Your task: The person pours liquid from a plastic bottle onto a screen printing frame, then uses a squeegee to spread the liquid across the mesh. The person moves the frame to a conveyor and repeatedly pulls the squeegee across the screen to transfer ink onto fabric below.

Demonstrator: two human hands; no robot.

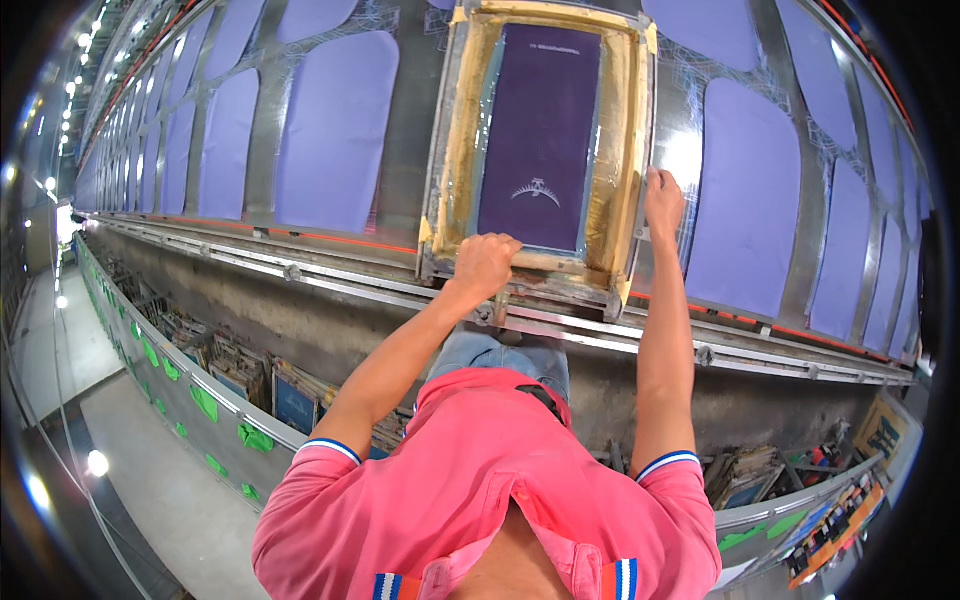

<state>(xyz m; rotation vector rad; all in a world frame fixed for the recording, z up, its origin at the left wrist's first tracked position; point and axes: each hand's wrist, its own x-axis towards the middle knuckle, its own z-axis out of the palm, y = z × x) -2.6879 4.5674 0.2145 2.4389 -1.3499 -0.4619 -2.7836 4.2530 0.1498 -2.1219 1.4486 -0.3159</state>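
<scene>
A screen printing frame (640, 110) with a wooden, taped rim lies on the long table in front of me. Its mesh (540, 120) is dark purple, with a small pale arched design near the close end. My left hand (485, 262) is closed over the near rim, left of its middle. At the frame's right side, my right hand (663, 203) is closed against the outer edge; its fingertips are partly hidden.
Rows of lilac fabric panels (335, 130) lie flat on the table on both sides, one panel (745, 195) close to my right hand. A metal rail (380, 290) runs along the near edge. Below it, stored frames (295, 395) lean on a shelf. A walkway (160, 450) lies at lower left.
</scene>
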